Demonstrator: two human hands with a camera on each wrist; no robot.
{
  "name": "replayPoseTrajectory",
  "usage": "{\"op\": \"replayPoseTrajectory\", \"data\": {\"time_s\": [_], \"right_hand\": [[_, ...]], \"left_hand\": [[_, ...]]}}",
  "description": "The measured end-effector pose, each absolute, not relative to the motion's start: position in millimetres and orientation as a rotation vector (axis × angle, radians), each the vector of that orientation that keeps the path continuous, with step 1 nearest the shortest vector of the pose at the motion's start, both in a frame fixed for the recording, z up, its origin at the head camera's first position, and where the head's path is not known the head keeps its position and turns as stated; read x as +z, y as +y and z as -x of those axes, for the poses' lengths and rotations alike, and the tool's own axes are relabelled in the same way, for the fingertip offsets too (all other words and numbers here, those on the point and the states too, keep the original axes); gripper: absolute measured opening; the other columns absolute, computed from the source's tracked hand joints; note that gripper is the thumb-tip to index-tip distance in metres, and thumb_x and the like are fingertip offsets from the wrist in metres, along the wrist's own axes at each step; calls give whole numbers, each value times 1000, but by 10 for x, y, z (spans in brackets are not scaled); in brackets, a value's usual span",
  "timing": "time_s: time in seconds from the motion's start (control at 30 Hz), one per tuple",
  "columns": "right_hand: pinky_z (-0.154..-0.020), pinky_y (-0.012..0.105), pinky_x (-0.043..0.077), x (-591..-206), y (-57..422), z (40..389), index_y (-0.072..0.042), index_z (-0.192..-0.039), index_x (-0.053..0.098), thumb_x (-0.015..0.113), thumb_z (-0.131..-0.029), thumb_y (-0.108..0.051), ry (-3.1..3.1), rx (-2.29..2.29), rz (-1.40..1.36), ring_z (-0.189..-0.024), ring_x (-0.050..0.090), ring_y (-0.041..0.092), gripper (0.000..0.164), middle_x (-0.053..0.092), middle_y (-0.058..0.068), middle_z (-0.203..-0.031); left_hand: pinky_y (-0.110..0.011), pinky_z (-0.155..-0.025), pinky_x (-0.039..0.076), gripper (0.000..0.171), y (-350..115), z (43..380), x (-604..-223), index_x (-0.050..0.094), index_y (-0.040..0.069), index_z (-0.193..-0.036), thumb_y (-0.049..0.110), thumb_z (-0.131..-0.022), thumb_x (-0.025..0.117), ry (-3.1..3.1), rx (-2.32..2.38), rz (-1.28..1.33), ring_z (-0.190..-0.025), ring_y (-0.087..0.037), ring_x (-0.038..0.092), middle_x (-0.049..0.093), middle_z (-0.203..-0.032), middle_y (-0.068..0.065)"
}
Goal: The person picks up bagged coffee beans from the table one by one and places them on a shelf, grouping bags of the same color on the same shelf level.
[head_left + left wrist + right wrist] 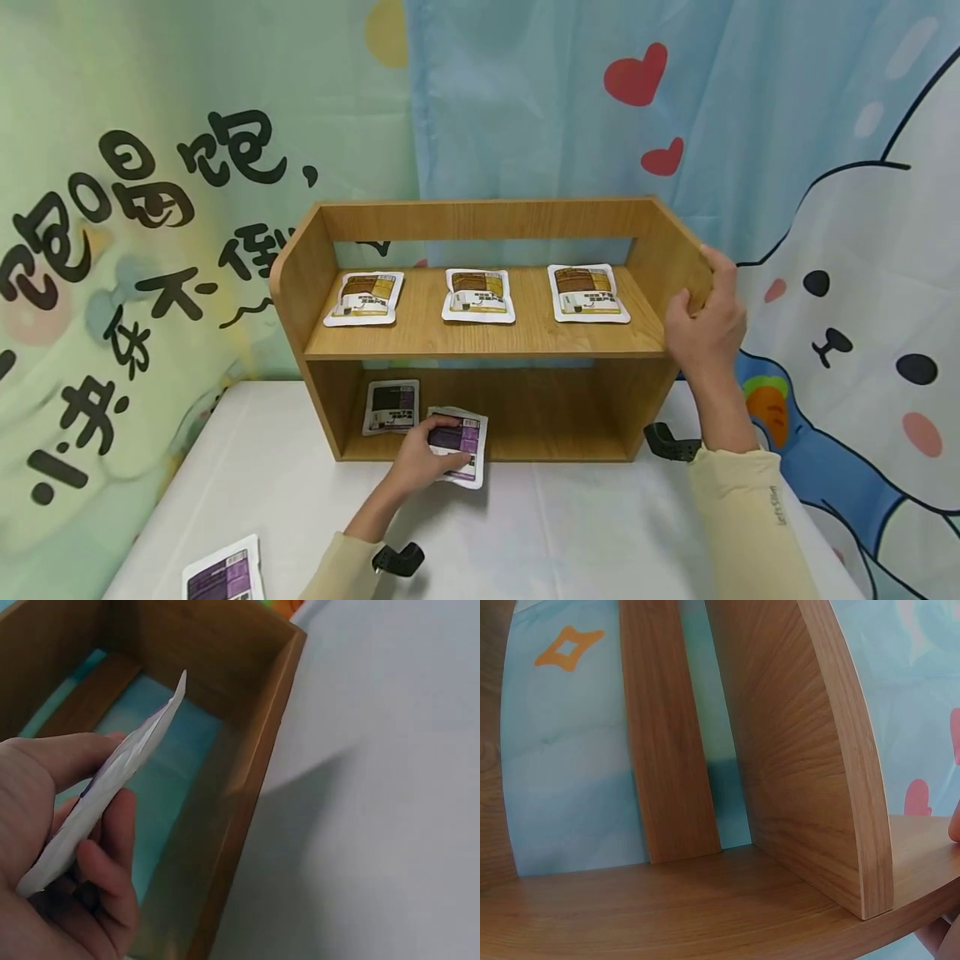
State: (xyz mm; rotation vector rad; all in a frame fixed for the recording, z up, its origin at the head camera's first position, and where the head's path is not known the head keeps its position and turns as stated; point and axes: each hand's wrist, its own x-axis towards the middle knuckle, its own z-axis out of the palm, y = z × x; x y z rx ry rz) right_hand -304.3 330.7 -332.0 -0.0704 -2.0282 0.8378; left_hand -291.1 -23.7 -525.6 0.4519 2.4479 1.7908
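Note:
My left hand (426,454) pinches a white-edged purple packet (467,442) between thumb and fingers, at the front of the shelf's lower level. Seen edge-on in the left wrist view, the packet (124,765) tilts over the shelf's opening. My right hand (707,312) grips the right side panel of the wooden shelf (487,350), thumb on the inner face and fingers around the outside. Just left of the held packet, a dark packet (392,408) stands in the lower level.
On the upper level lie three brown-and-yellow packets: left (365,298), middle (477,295) and right (587,293). Another purple packet (223,575) lies on the white table (570,533) at the front left. Printed curtains (517,100) hang behind the shelf.

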Motion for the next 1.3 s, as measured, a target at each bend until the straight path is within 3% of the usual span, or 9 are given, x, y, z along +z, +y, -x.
{"op": "replayPoseTrajectory", "data": {"time_s": [0.3, 0.73, 1.0, 1.3], "right_hand": [[-76, 59, 49, -3325, 3320, 3043, -22, -141, 42, 48, -92, -10, -2035, 846, 72, -99, 60, 42, 51, 59, 21, -124], [-73, 54, 48, -3331, 3342, 2995, -23, -142, 42, 47, -92, -10, -2037, 841, 103, -94, 61, 41, 52, 61, 20, -119], [-66, 29, 41, -3331, 3339, 3026, -23, -141, 44, 49, -92, -11, -2028, 824, 79, -89, 61, 38, 51, 62, 20, -118], [-74, 56, 49, -3321, 3329, 3045, -22, -142, 42, 49, -92, -9, -2033, 830, 63, -96, 61, 40, 52, 60, 20, -123]], "left_hand": [[-48, -91, 44, 48, 29, 3265, -5296, 63, 6, -118, 13, -75, 83, 2591, 1790, -496, -110, -33, 56, 60, -119, -17], [-40, -90, 46, 48, 282, 3653, -5358, 60, 4, -122, 12, -79, 80, 2429, 1893, -388, -111, -26, 52, 53, -127, -14], [-43, -100, 39, 50, 384, 3793, -5292, 60, 0, -120, 12, -77, 82, 2494, 1829, -373, -121, -28, 46, 51, -131, -13], [-43, -105, 34, 58, 418, 3793, -5333, 55, 1, -124, 15, -76, 84, 2597, 1686, -367, -122, -28, 44, 47, -132, -13]]}}
